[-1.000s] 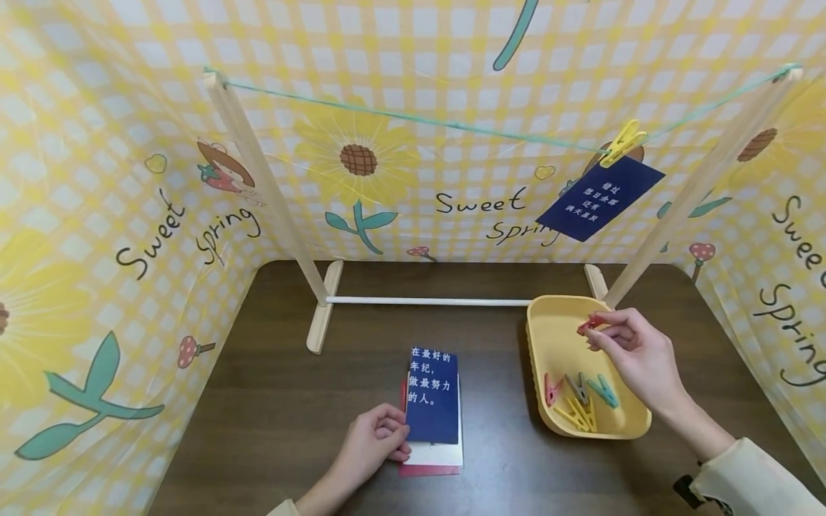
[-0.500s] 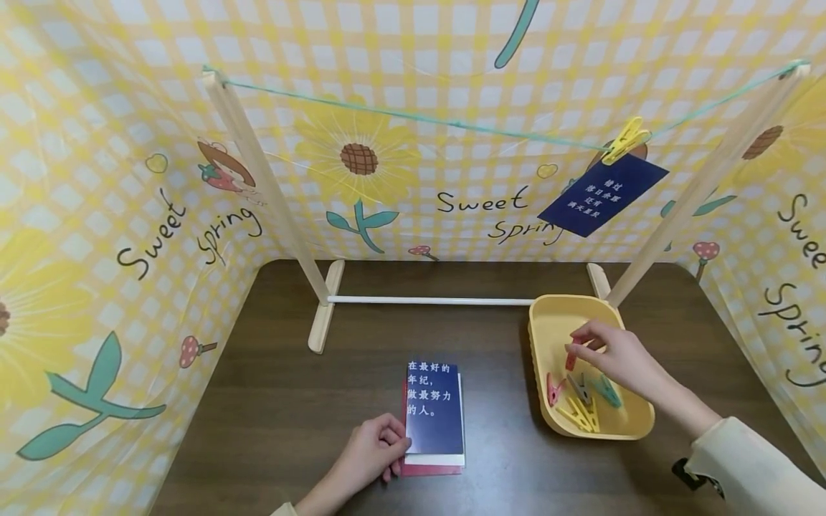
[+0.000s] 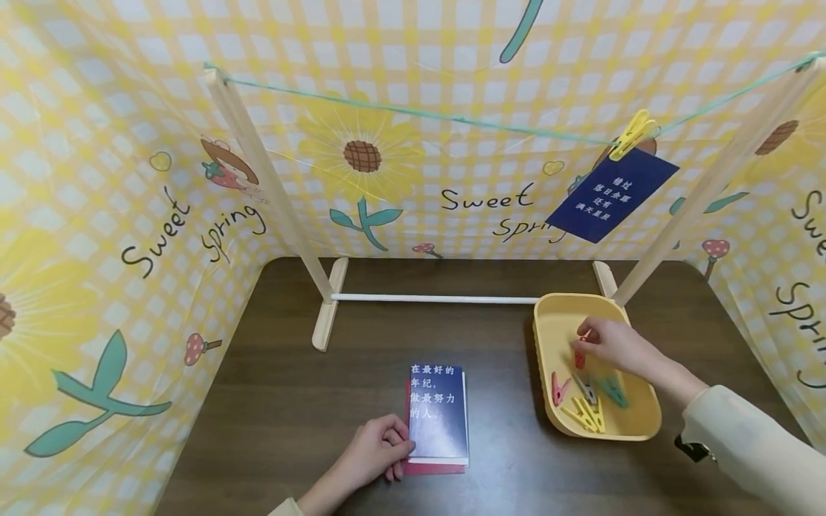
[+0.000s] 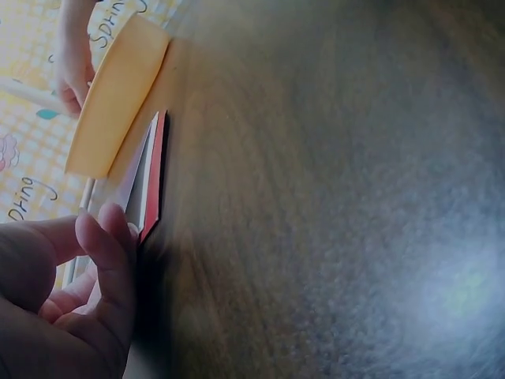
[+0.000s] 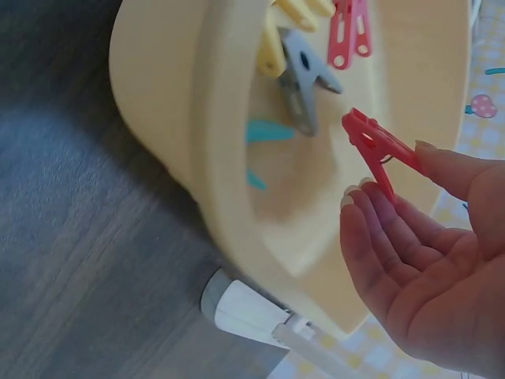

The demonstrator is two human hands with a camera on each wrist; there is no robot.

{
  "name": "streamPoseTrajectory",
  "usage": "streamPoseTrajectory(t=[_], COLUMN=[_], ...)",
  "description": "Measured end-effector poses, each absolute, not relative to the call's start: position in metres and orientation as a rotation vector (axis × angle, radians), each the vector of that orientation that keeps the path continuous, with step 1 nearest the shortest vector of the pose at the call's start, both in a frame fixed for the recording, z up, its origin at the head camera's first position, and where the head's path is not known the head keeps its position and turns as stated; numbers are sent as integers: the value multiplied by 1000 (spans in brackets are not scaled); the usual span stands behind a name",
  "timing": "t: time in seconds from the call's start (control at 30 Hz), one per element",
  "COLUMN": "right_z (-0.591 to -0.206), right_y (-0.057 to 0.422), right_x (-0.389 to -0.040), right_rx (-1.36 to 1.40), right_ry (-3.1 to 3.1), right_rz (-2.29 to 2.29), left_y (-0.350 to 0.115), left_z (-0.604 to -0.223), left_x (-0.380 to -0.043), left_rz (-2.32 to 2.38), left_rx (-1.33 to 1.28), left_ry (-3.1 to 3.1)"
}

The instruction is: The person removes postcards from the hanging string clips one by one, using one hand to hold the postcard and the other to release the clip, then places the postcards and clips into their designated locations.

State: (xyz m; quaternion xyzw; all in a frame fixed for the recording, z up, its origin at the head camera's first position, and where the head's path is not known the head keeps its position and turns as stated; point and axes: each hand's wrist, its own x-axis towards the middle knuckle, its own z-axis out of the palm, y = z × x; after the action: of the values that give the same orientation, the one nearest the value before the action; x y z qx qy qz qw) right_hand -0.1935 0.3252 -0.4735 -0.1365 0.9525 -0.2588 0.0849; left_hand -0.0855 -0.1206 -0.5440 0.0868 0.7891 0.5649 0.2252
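Note:
My left hand (image 3: 379, 448) pinches the lower left edge of a dark blue card (image 3: 440, 430) with white writing. That card tops a small stack, with a white card and a red card (image 3: 435, 469) showing beneath it. In the left wrist view the upper card (image 4: 136, 170) slants up from the stack. Over the yellow basket (image 3: 540, 362), my right hand (image 3: 619, 350) holds a red clothespin (image 5: 371, 138) between thumb and fingers. Pink (image 3: 559, 389), grey (image 3: 586, 388), teal (image 3: 613, 391) and yellow clothespins (image 3: 584, 416) lie in the basket below it.
A green string (image 3: 400, 111) spans two wooden posts (image 3: 264, 179) behind the stack. From its right part hangs another dark blue card (image 3: 609, 197), gripped by a yellow clothespin (image 3: 634, 136). A white rod (image 3: 439, 298) joins the posts' feet. Patterned cloth (image 3: 490, 86) surrounds the table.
The blue card has come down toward me, nearly in line with the stack. My right hand has moved slightly left and lower in the basket, and the red clothespin has turned upright.

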Motion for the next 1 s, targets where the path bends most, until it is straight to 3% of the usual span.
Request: streamPoseTrajectory(t=[1.0], right_z=[-496], right_y=[331], right_x=[-206], right_rx=[-474], right_ry=[2781], right_rz=[-685], left_y=[-123], left_z=[-544], left_x=[-89], left_rz=[1541], left_rx=[238], left_ry=[2142])
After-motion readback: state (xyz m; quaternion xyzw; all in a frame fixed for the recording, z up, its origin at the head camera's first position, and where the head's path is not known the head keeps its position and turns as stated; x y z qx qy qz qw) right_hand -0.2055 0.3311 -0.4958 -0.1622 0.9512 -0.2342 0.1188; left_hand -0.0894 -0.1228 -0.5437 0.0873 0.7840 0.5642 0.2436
